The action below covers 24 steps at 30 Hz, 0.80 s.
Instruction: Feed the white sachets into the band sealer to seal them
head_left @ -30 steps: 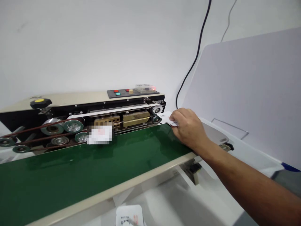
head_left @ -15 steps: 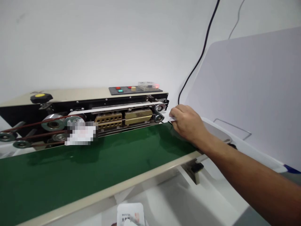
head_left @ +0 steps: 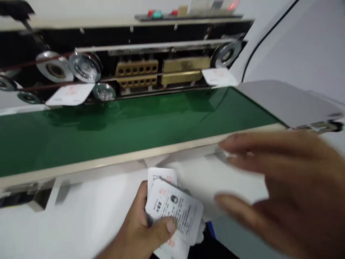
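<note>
My left hand (head_left: 140, 225) grips a fanned bundle of small white printed sachets (head_left: 185, 212), its thumb pressed on the top one. To the right of the bundle, my right hand (head_left: 285, 183) is blurred, with thumb and fingers apart and nothing between them. Beyond both hands runs a band sealing machine (head_left: 107, 36). A white sachet (head_left: 219, 76) sits at its right-hand rollers, and another sachet (head_left: 71, 94) sticks out at the left pulleys, over the green conveyor belt (head_left: 151, 122).
Brass blocks (head_left: 137, 73) and metal pulleys (head_left: 85, 67) line the machine's front. Coloured switches (head_left: 157, 14) sit on top. A grey plate (head_left: 285, 99) extends from the belt's right end, and a black cable (head_left: 269, 32) hangs behind it.
My right hand has left the machine's right end and come back toward me, opening. A sachet now shows at those rollers. The view has tipped down, bringing my left hand and bundle into sight.
</note>
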Each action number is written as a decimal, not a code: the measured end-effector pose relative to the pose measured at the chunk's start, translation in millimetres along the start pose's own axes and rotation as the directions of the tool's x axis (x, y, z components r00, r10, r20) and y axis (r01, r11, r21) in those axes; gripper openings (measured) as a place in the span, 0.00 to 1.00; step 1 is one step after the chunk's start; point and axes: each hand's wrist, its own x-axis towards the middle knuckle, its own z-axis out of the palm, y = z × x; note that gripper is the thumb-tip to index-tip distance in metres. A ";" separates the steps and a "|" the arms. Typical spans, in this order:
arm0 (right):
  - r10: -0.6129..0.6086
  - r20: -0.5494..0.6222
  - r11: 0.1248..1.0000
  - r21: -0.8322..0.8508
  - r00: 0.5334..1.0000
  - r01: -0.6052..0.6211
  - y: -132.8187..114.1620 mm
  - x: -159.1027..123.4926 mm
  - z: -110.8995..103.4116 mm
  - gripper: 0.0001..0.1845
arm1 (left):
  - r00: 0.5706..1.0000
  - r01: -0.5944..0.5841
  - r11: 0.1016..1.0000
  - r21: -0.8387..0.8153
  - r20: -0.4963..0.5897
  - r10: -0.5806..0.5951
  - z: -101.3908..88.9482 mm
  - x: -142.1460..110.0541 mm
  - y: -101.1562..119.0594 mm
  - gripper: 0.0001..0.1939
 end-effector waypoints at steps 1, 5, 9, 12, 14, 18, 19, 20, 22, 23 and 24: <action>-0.024 0.054 0.993 0.113 0.998 0.018 -10.9 -13.0 10.2 0.22 | 1.000 0.001 1.000 -0.013 -0.007 -0.001 -0.2 -0.7 2.0 0.32; 0.063 0.247 0.902 0.400 0.967 -0.161 -34.1 -43.6 54.6 0.30 | 0.996 0.028 1.000 0.014 -0.086 -0.027 -3.7 -3.0 3.8 0.29; 0.200 0.342 0.815 0.463 0.918 -0.350 -39.8 -46.6 73.7 0.24 | 0.990 0.015 0.999 0.035 -0.138 -0.010 -4.5 -4.6 1.6 0.22; 0.298 0.368 0.785 0.430 0.881 -0.445 -39.1 -45.8 71.4 0.24 | 0.990 0.025 1.000 -0.002 -0.141 -0.025 -2.3 -4.8 2.5 0.20; 0.337 0.398 0.748 0.437 0.853 -0.499 -36.4 -44.3 66.3 0.26 | 0.989 0.038 0.999 -0.007 -0.140 -0.038 -0.9 -4.5 3.6 0.21; 0.353 0.481 0.628 0.513 0.802 -0.585 -25.8 -36.4 46.5 0.10 | 0.995 0.032 0.999 0.009 -0.098 -0.031 -0.2 -3.8 1.9 0.22; 0.342 0.492 0.613 0.528 0.800 -0.587 -22.4 -34.3 39.1 0.06 | 0.996 0.026 1.000 0.016 -0.081 -0.024 -0.6 -3.9 -0.2 0.22; 0.336 0.488 0.609 0.540 0.806 -0.581 -18.8 -32.8 31.1 0.04 | 0.997 0.026 0.999 0.025 -0.067 -0.024 -1.3 -4.1 -3.1 0.24; 0.373 0.405 0.608 0.573 0.835 -0.550 -11.3 -31.8 14.5 0.02 | 0.996 0.050 0.997 0.063 -0.078 -0.045 -4.3 -4.0 -11.3 0.29; 0.424 0.332 0.601 0.593 0.842 -0.536 -7.3 -32.3 6.9 0.03 | 0.992 0.074 0.993 0.094 -0.108 -0.064 -6.8 -3.2 -16.1 0.33; 0.488 0.252 0.591 0.609 0.836 -0.529 -3.2 -33.1 0.0 0.05 | 0.985 0.100 0.987 0.123 -0.150 -0.081 -10.0 -1.5 -20.9 0.35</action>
